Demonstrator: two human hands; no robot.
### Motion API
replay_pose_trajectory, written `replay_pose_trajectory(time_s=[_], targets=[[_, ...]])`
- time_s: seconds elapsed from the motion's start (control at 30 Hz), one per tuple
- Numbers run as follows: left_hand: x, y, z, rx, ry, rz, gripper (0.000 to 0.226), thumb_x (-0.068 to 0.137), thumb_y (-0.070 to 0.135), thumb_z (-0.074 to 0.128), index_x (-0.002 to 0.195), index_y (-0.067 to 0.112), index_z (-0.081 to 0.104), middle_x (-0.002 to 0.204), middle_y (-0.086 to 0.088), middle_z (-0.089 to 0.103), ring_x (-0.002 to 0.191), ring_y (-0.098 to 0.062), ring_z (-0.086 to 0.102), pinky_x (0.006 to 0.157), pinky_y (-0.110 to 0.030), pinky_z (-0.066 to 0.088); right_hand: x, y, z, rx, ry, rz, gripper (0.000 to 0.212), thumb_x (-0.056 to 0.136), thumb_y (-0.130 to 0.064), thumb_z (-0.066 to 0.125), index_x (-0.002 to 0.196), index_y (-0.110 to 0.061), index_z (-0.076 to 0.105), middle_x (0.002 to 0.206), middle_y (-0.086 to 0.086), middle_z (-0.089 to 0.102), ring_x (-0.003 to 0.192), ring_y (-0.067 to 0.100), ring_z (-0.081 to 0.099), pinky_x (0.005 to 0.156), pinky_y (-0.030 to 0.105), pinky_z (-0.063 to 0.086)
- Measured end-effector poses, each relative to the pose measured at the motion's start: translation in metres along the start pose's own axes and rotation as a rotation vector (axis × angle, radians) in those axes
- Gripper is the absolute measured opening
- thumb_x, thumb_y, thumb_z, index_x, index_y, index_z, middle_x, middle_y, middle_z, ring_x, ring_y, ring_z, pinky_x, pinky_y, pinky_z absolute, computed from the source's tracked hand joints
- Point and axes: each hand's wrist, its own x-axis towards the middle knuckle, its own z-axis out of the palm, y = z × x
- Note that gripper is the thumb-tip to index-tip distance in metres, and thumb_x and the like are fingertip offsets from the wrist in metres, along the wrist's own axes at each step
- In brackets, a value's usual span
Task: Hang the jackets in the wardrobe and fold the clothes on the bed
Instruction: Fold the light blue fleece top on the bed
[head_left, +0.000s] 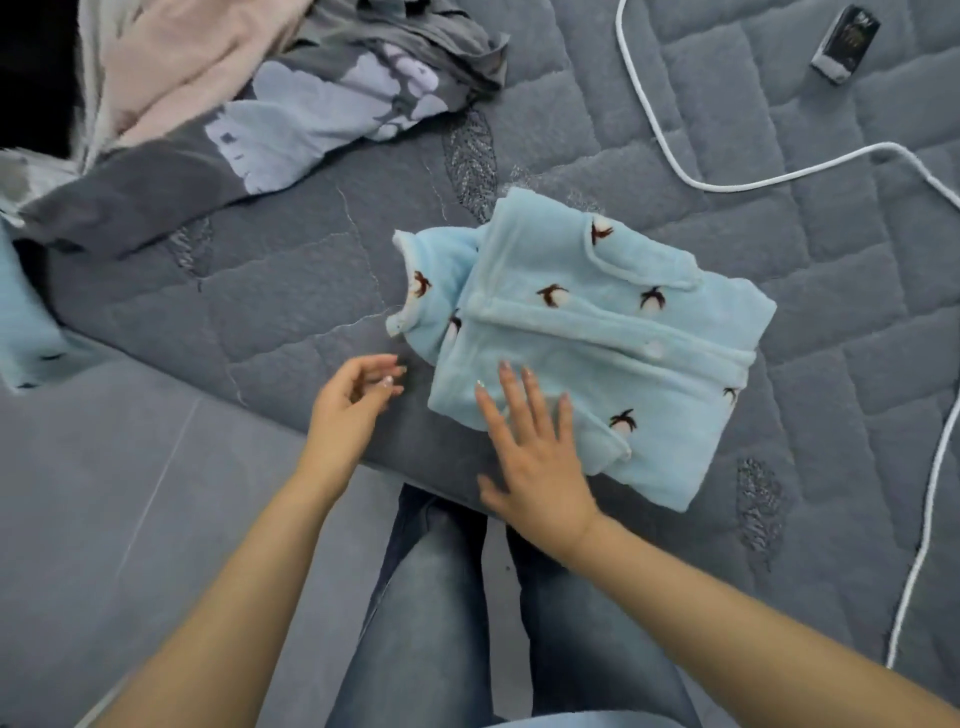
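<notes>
Folding step, nearly done: your right hand (535, 457) lies flat with straight fingers (511, 395) on the near-left corner of the blue fleece top (597, 332), pressing it onto the bed (291, 291) close to the near edge. Your left hand (348, 402) hovers just left of the top, fingers loosely curled, gripping nothing. The top is already a compact bundle, but one cuffed sleeve (421, 291) sticks out on its left side. My read: next move is tucking that sleeve under or over the bundle with the left hand while the right keeps the fold from springing open; fleece is thick, so it may unroll. More unfolded clothes (291, 104) are piled toward the far-left corner, a blue piece (26, 322) at the left edge. White cable (779, 179) and a small dark box (847, 44) far right, well apart. No wardrobe or jackets in view
</notes>
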Motion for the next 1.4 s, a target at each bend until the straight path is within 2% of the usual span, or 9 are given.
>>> replay_pose_trajectory(time_s=[0.2, 0.43, 0.6, 0.8, 0.93, 1.13, 1.2, 1.3, 1.4], targets=[[0.000, -0.027, -0.021, -0.036, -0.019, -0.099, 0.025, 0.098, 0.000, 0.048, 0.115, 0.014, 0.060, 0.110, -0.004, 0.068, 0.089, -0.007, 0.063, 0.074, -0.010, 0.050, 0.075, 0.002, 0.054, -0.236, -0.066, 0.354, 0.115, 0.082, -0.046, 0.068, 0.149, -0.016, -0.020, 0.159, 0.006, -0.020, 0.148, 0.037, -0.010, 0.103, 0.068, -0.022], [-0.004, -0.028, -0.015, -0.048, -0.083, -0.126, 0.024, 0.101, 0.007, 0.045, 0.119, 0.018, 0.059, 0.110, 0.006, 0.068, 0.093, -0.005, 0.063, 0.077, -0.015, 0.049, 0.088, 0.016, 0.022, -0.114, 0.314, 0.288, 0.048, 0.082, -0.016, 0.063, 0.130, -0.010, 0.060, 0.128, 0.008, 0.064, 0.112, 0.029, 0.063, 0.089, 0.046, 0.047], [-0.015, -0.002, -0.015, -0.055, -0.185, -0.155, 0.024, 0.102, 0.011, 0.046, 0.122, 0.021, 0.055, 0.122, 0.003, 0.064, 0.102, -0.009, 0.062, 0.086, -0.022, 0.048, 0.055, 0.039, -0.056, 0.589, 0.183, 0.518, 0.007, 0.091, -0.020, 0.060, 0.092, -0.014, 0.064, 0.078, -0.005, 0.065, 0.083, 0.027, 0.062, 0.064, 0.033, 0.042], [-0.030, 0.062, -0.027, -0.044, -0.365, -0.055, 0.043, 0.089, 0.013, 0.069, 0.128, 0.022, 0.053, 0.124, 0.006, 0.062, 0.117, -0.008, 0.059, 0.080, -0.011, 0.050, 0.026, 0.058, -0.178, 1.208, 0.173, 0.465, 0.022, 0.090, -0.013, 0.066, 0.106, -0.027, 0.070, 0.106, -0.007, 0.074, 0.103, 0.009, 0.067, 0.093, 0.036, 0.054], [-0.038, 0.103, -0.027, -0.028, -0.428, 0.080, 0.048, 0.077, 0.017, 0.081, 0.118, 0.021, 0.058, 0.117, 0.006, 0.066, 0.113, -0.010, 0.061, 0.093, -0.025, 0.051, 0.009, 0.088, -0.197, 1.573, -0.098, 0.652, 0.044, 0.079, -0.022, 0.068, 0.123, -0.015, 0.065, 0.117, 0.015, 0.069, 0.109, 0.035, 0.065, 0.092, 0.051, 0.052], [-0.023, 0.116, -0.006, -0.043, -0.280, 0.268, 0.057, 0.069, 0.047, 0.082, 0.118, 0.040, 0.052, 0.130, 0.027, 0.054, 0.123, 0.009, 0.048, 0.093, -0.012, 0.041, 0.023, 0.139, -0.151, 1.899, -0.154, 0.793, 0.040, 0.060, -0.028, 0.081, 0.097, -0.015, 0.078, 0.099, 0.006, 0.075, 0.089, 0.023, 0.071, 0.076, 0.035, 0.058], [-0.009, 0.092, 0.015, 0.103, -0.337, 0.115, 0.076, 0.070, 0.053, 0.081, 0.132, 0.047, 0.037, 0.134, 0.038, 0.040, 0.121, 0.022, 0.038, 0.095, -0.011, 0.037, 0.034, 0.159, -0.124, 1.869, -0.084, 0.854, 0.032, 0.081, -0.029, 0.069, 0.110, -0.016, 0.071, 0.099, 0.003, 0.074, 0.091, 0.020, 0.070, 0.077, 0.035, 0.057], [-0.002, 0.034, 0.050, 0.254, -0.370, -0.152, 0.089, 0.083, 0.040, 0.074, 0.151, 0.027, 0.018, 0.150, 0.013, 0.028, 0.136, -0.003, 0.035, 0.111, -0.031, 0.036, 0.031, 0.181, -0.076, 1.558, 0.029, 1.010, 0.028, 0.094, -0.037, 0.056, 0.115, -0.019, 0.064, 0.095, -0.001, 0.071, 0.081, 0.015, 0.067, 0.071, 0.031, 0.054], [-0.008, -0.005, 0.071, 0.321, -0.192, -0.171, 0.063, 0.089, 0.035, 0.069, 0.142, 0.014, 0.042, 0.143, -0.008, 0.039, 0.132, -0.022, 0.042, 0.112, -0.044, 0.037, 0.008, 0.174, -0.038, 1.491, 0.138, 1.097, 0.028, 0.093, -0.050, 0.053, 0.099, -0.027, 0.068, 0.085, -0.008, 0.072, 0.067, 0.009, 0.066, 0.063, 0.028, 0.053]])
